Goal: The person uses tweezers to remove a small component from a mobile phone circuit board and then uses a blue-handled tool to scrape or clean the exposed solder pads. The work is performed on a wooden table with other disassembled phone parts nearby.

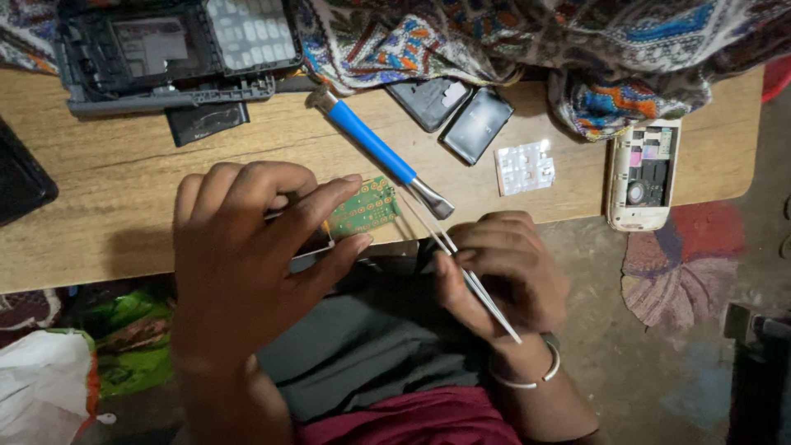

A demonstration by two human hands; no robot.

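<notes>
Currently the left hand (247, 247) pinches a small green circuit board (364, 208) by its edges, above the near rim of the wooden tabletop (115, 181). The right hand (503, 268) grips thin metal tweezers (461, 268), tips at the board. A slip could likely scratch the contacts; a loosened pinch could drop the board off the edge.

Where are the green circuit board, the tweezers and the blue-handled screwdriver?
green circuit board (365, 208), head view, on the middle of its gold-dotted face.
tweezers (478, 290), head view, on the metal arms by the right hand's fingers.
blue-handled screwdriver (371, 142), head view, on the middle of the blue handle.
</notes>
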